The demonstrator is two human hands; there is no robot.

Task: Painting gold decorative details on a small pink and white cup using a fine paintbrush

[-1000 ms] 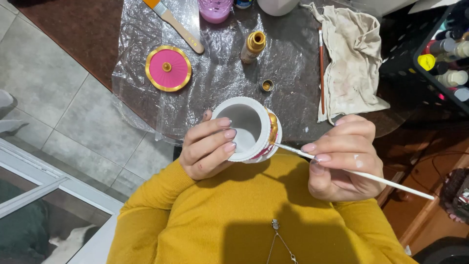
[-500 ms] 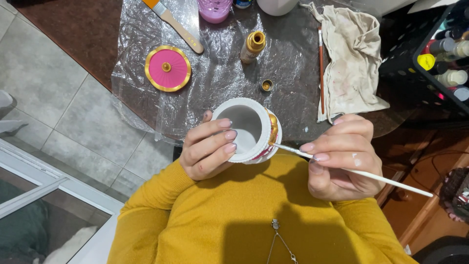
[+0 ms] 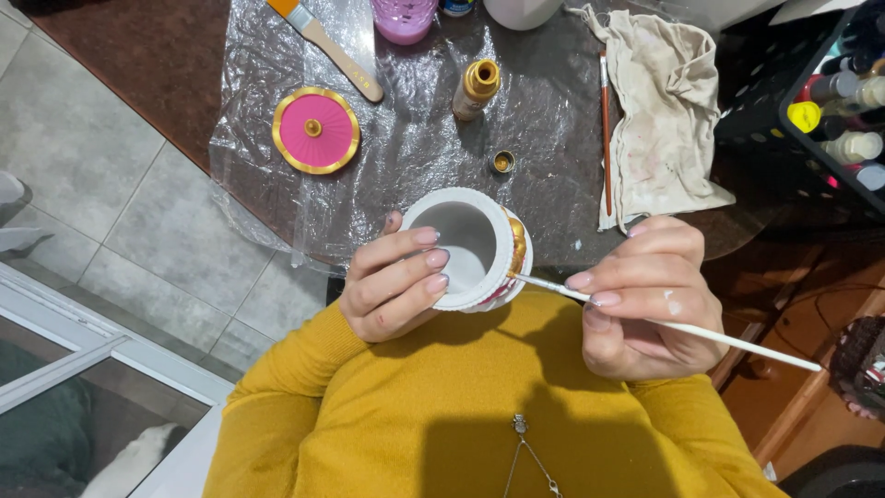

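My left hand (image 3: 392, 286) grips a small white ceramic jar (image 3: 466, 247), open side up, with a gold band along its right rim. My right hand (image 3: 645, 300) holds a thin white paintbrush (image 3: 701, 330) whose tip touches the gold band on the jar's right side. Both hands are close to my chest, over my mustard-yellow sweater. The jar's pink lid with gold edge and knob (image 3: 315, 130) lies on the plastic sheet at the far left.
A plastic sheet (image 3: 415, 157) covers the dark round table. On it are an open gold paint bottle (image 3: 476, 89), its small cap (image 3: 502, 161), a flat wooden brush (image 3: 327, 48), a red-handled brush (image 3: 606, 129), a stained cloth (image 3: 659, 120) and a purple cup (image 3: 404, 17). A black crate of paint bottles (image 3: 830, 101) stands right.
The brush tip has shifted slightly along the jar's gold band; both hands stay almost where they were.
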